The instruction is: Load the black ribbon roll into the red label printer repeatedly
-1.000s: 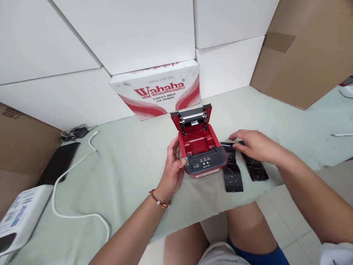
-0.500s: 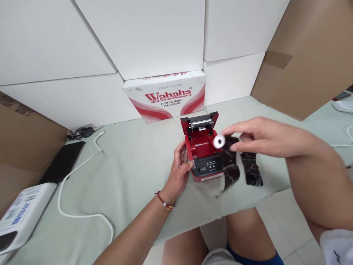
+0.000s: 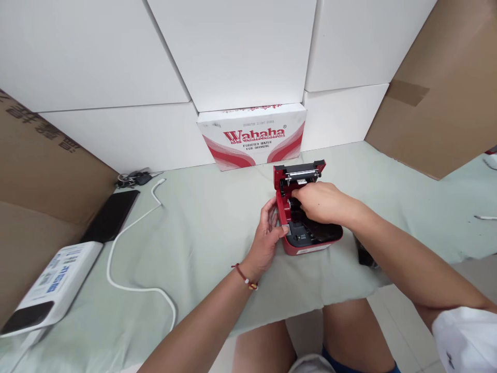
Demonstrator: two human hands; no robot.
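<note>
A small red and black label printer (image 3: pixel 310 241) stands on the cloth with its lid (image 3: pixel 301 173) tipped up and back. My left hand (image 3: pixel 267 233) grips the printer's left side, thumb on the front corner and fingers along the wall. My right hand (image 3: pixel 322 202) is closed with its fingertips down inside the roll compartment. Under them is a roll of dark, glossy paper or film (image 3: pixel 296 208), mostly hidden by the hand. A loose dark strip from the roll hangs forward over the printer's black front panel.
Behind the printer leans a white and red water carton (image 3: pixel 254 142). To the left lie a white cable (image 3: pixel 135 287), a black phone-like slab (image 3: pixel 111 215), a white device (image 3: pixel 54 290) and keys (image 3: pixel 135 177). A dark crumpled piece (image 3: pixel 365 256) lies right of the printer.
My right hand has moved the roll from beside the printer into its open compartment. My left hand keeps its hold on the printer. The whole view has shifted slightly.
</note>
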